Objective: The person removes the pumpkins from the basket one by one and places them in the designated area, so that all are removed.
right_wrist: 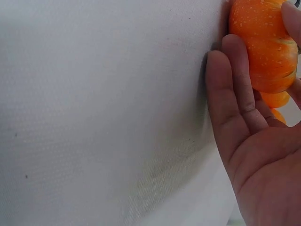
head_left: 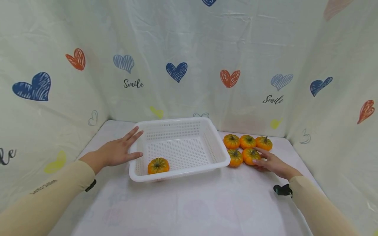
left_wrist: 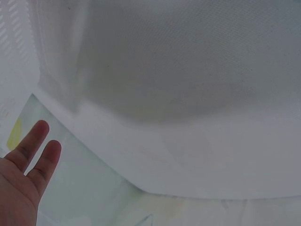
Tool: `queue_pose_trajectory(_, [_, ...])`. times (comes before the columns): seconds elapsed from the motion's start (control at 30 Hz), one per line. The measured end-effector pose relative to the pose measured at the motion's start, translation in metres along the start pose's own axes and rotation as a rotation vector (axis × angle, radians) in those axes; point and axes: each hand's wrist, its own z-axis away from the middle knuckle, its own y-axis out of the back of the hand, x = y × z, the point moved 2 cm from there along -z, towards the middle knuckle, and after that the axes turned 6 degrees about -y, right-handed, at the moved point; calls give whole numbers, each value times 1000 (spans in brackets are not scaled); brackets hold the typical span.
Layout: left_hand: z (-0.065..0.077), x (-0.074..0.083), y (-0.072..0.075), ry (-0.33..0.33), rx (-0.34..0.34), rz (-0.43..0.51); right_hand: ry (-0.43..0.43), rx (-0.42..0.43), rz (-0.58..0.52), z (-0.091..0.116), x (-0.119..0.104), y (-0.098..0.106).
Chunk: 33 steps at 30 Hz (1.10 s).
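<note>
A white plastic basket (head_left: 177,170) stands on the table, with one small orange pumpkin (head_left: 158,166) inside at its near left corner. My left hand (head_left: 121,151) is at the basket's left rim, fingers spread and straight. In the left wrist view only part of that left hand (left_wrist: 26,174) shows. To the right of the basket, my right hand (head_left: 270,164) holds the front right pumpkin (head_left: 250,156) of a small group, thumb on one side and fingers on the other. The right wrist view shows this pumpkin (right_wrist: 265,47) between thumb and fingers, low against the tabletop.
Several other pumpkins stand close around the held one, among them a front one (head_left: 235,158) beside the basket and a back right one (head_left: 264,143). A white cloth covers the table (head_left: 189,206). Curtains (head_left: 200,39) printed with hearts hang behind and at both sides.
</note>
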Motion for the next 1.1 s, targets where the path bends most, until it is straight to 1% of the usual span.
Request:
queue_pose_trajectory(0.13, [0, 0, -2, 4, 0, -1, -14, 10, 18, 0, 1, 1])
queue_pose_trajectory(0.3, [-1, -1, -4, 5, 0, -2, -22, -6, 62, 7, 4, 6])
queue_pose_trajectory(0.4, [-2, -1, -4, 7, -1, -5, 7, -14, 100, 14, 0, 13])
queue_pose_trajectory(0.5, [-2, -2, -4, 8, 0, -6, 64, 6, 136, 21, -11, 23])
queue_pose_trajectory(0.67, [-2, -5, -6, 10, 9, -15, 156, 56, 169, 31, -46, 38])
queue_pose_trajectory(0.83, [-3, -7, -8, 14, 9, -15, 239, 70, 205, 33, -93, 43])
queue_pose_trajectory(0.93, [-3, -8, -7, 12, 7, -14, 274, 74, 256, 30, -124, 40])
queue_pose_trajectory(1.1, [-2, -7, -6, 10, 1, -10, 288, 24, 324, 23, -175, 22])
